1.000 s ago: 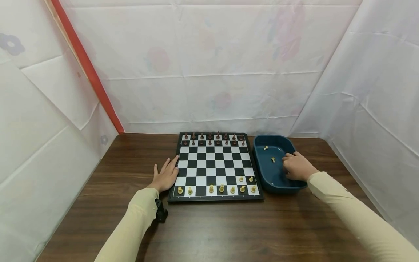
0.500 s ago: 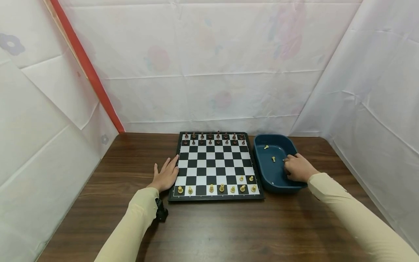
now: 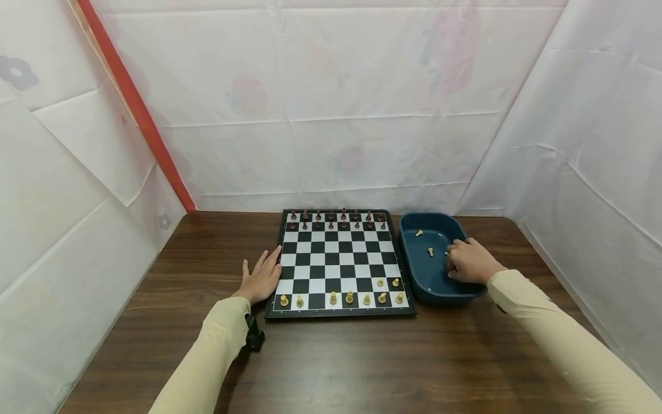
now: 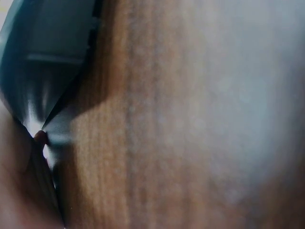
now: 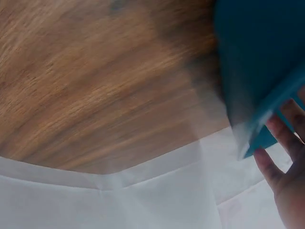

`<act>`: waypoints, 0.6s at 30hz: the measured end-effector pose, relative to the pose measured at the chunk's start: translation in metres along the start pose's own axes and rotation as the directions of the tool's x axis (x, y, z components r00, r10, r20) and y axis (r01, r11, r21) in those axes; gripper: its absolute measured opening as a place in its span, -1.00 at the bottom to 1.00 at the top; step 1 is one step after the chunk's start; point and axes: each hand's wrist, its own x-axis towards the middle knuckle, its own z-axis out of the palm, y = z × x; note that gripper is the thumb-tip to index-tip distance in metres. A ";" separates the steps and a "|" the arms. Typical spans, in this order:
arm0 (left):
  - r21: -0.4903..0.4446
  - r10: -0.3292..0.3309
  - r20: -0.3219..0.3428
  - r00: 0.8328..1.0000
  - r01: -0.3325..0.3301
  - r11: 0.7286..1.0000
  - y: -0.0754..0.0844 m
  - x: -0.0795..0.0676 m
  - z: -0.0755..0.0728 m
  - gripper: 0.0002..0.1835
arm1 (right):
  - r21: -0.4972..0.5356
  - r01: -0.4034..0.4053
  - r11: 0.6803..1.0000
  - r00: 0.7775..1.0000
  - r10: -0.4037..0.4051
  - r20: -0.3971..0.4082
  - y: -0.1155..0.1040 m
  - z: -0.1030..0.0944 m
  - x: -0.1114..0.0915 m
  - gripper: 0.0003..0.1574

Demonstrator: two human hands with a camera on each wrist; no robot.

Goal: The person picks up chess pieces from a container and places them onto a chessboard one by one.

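My left hand [image 3: 260,280] lies with spread fingers at the left edge of the chessboard [image 3: 324,258], fingertips touching its frame. My right hand [image 3: 473,261] reaches into the blue tray [image 3: 407,253], fingers bent downward; the right wrist view shows thumb and fingers [image 5: 281,136] apart at the tray's rim, with nothing visible between them. Pale yellow chess pieces lie in the tray, among them a far pawn [image 3: 419,233] and a nearer piece [image 3: 431,252] left of my fingers. The tray floor under my right hand is hidden.
Dark brown chess pieces [image 3: 331,225] fill the board's two far rows. Several yellow pieces stand along the near row, including a tall one [image 3: 349,297]; two pawns [image 3: 395,282] stand one row ahead at the right. White sheeting [image 3: 331,155] rises behind the wooden table [image 3: 331,368].
My right hand shifts slightly within the tray, its fingers staying low. The left hand and the pieces on the board keep their places.
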 end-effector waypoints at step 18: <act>0.002 0.000 -0.001 1.000 0.000 1.000 -0.001 0.001 0.001 -0.41 | 0.008 0.120 0.993 0.978 -0.117 -0.176 -0.042 -0.048 0.040 -0.85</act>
